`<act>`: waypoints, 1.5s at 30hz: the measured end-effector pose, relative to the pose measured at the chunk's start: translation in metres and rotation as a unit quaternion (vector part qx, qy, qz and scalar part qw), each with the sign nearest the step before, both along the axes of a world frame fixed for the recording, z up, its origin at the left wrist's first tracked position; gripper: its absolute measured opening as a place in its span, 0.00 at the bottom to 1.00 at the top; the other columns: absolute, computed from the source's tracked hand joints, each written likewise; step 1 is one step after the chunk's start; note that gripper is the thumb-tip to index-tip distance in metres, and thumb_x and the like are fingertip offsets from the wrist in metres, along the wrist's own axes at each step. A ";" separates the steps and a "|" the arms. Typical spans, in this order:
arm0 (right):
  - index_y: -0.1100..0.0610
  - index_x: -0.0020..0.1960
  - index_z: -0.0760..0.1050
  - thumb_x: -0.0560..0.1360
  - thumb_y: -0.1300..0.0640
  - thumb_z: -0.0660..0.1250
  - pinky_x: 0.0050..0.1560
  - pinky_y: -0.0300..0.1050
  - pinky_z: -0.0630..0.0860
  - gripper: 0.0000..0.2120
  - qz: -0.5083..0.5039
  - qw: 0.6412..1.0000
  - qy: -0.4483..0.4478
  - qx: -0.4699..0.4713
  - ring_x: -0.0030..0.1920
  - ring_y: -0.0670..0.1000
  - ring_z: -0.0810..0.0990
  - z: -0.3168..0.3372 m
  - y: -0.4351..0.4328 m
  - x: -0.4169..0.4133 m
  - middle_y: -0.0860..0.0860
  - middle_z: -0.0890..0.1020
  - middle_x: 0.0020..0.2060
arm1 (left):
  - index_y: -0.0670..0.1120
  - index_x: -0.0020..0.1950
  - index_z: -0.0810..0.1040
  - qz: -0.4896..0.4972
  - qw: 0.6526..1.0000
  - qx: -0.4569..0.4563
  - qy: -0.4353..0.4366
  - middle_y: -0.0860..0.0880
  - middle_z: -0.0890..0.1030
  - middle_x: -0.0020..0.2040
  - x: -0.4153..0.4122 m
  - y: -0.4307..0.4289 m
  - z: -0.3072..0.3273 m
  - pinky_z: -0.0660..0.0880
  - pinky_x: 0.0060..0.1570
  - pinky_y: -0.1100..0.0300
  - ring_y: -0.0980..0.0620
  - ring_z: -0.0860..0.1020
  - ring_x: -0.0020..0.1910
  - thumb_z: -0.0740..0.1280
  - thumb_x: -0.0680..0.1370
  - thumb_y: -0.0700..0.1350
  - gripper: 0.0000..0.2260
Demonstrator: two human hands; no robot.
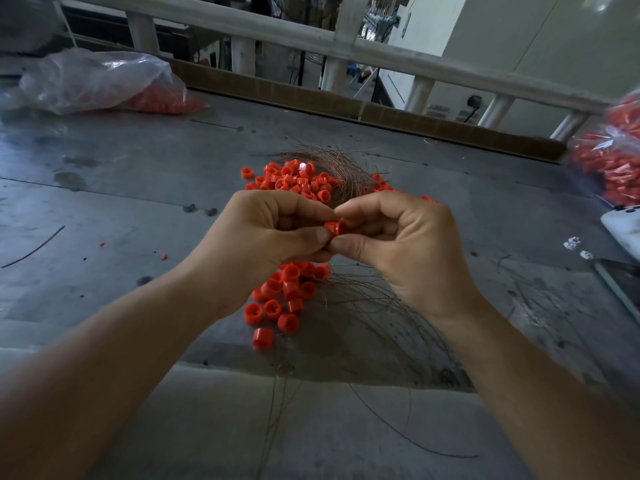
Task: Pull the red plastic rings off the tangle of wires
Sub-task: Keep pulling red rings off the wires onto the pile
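So, one red ring (pixel 335 227) sits pinched btwn both thumbs and forefingers, above the counter (pixel 138 188): left hand (pixel 273 230) at its 9 o'clock, right hand (pixel 398 244) at 3. Ring axis looks roughly left-right; wires (pixel 363 306) trail toward 6.

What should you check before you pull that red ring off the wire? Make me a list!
1. Red ring pinched by both hands: ok.
2. Left hand and right hand grip on opposite sides: ok.
3. Wire through the held ring visible: cannot tell, fingers hide it.
4. Wire tangle lying loose on the table: ok.
5. Pile of red rings near below for dropping: ok.
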State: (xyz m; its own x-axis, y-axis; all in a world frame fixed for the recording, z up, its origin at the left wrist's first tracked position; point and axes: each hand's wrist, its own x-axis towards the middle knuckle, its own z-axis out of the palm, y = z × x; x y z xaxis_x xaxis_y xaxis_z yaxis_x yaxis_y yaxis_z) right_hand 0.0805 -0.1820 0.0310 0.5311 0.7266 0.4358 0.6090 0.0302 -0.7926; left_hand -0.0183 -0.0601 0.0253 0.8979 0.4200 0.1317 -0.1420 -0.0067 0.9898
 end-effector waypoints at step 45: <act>0.52 0.40 0.77 0.60 0.54 0.72 0.39 0.38 0.78 0.09 0.064 0.997 -0.015 0.028 0.37 0.46 0.81 0.002 -0.004 0.003 0.47 0.81 0.35 | 0.44 0.36 0.84 -0.111 0.991 -0.070 0.018 0.44 0.83 0.33 -0.005 0.006 0.002 0.77 0.30 0.67 0.53 0.82 0.31 0.67 0.62 0.39 0.07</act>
State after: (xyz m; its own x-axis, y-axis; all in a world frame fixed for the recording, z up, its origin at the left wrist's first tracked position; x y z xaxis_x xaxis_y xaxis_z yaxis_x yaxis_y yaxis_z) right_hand 0.0836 -0.1858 0.0334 0.4217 0.7619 0.4916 0.6207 0.1526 -0.7690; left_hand -0.0231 -0.0539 0.0270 0.9731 0.2242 0.0524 -0.0895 0.1584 0.9833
